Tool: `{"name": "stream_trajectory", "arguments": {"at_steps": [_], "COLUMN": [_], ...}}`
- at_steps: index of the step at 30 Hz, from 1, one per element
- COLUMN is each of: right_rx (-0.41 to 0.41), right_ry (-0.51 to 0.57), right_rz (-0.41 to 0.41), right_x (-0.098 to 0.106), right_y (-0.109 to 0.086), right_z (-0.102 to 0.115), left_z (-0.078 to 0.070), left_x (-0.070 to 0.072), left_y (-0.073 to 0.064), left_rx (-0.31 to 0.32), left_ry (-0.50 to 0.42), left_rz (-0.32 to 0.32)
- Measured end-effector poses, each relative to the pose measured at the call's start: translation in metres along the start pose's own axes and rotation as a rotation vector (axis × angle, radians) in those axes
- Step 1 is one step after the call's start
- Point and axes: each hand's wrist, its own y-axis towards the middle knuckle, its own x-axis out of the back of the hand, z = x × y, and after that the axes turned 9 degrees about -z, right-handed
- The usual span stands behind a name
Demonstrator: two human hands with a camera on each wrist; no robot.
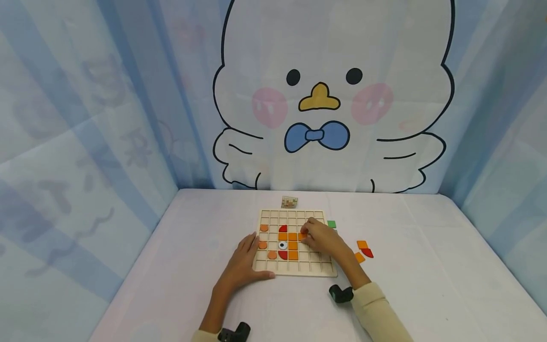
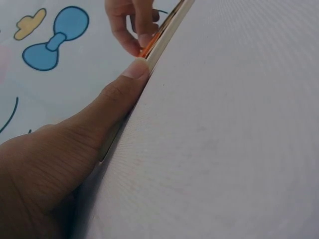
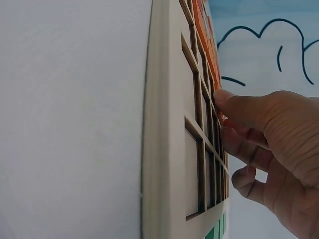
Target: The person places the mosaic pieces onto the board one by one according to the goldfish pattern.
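Observation:
A wooden grid board [image 1: 308,266] lies on the table with orange squares [image 1: 292,245], red quarter-round tiles [image 1: 283,255], orange round tiles [image 1: 272,255] and an eye tile [image 1: 283,245] in its cells. My left hand [image 1: 243,263] rests at the board's left side, fingers along that edge and thumb spread to the near edge. In the left wrist view the thumb [image 2: 112,99] touches the board's side. Over the board, my right hand [image 1: 321,236] pinches an orange square tile [image 1: 302,236] at a cell right of the other orange squares. Its fingertips partly hide this tile.
Right of the board lie loose orange tiles [image 1: 362,244] and a red tile [image 1: 367,253]. A green tile [image 1: 331,223] sits by the board's far right corner. Behind the board is a small patterned card [image 1: 289,202]. A curtain with a cartoon bird [image 1: 333,47] hangs behind the table.

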Motion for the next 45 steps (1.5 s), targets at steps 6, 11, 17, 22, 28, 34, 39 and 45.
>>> {"name": "stream_trajectory", "arguments": {"at_steps": [6,11,17,22,28,34,39,45], "right_rx": [-0.001,-0.013,-0.008,-0.011,-0.013,-0.009,-0.003,-0.032], "right_ry": [0.004,0.002,0.012,0.019,0.020,0.018,0.001,0.010], "right_rz": [0.000,0.006,0.006,-0.002,-0.015,-0.042,-0.079,-0.064], "right_x": [0.000,0.000,0.000,0.003,0.011,0.023,0.032,0.040], "right_y": [0.000,0.001,-0.001,-0.004,-0.009,-0.018,-0.029,-0.046], "right_z": [-0.002,-0.002,-0.003,-0.006,-0.013,-0.021,-0.029,-0.042], "left_z": [0.000,0.000,-0.001,-0.002,-0.002,-0.002,-0.002,-0.001], "left_x": [0.000,0.000,0.000,0.000,-0.001,-0.001,-0.001,-0.001], "left_y": [0.001,0.002,0.001,0.000,0.000,-0.001,-0.001,0.000], "left_rx": [-0.005,-0.009,-0.002,-0.002,-0.007,-0.015,-0.012,-0.002], "left_ry": [0.007,0.008,0.004,0.008,0.013,0.016,0.013,0.012], "left_rz": [0.008,0.007,0.009,0.008,-0.006,-0.017,-0.017,-0.009]}}
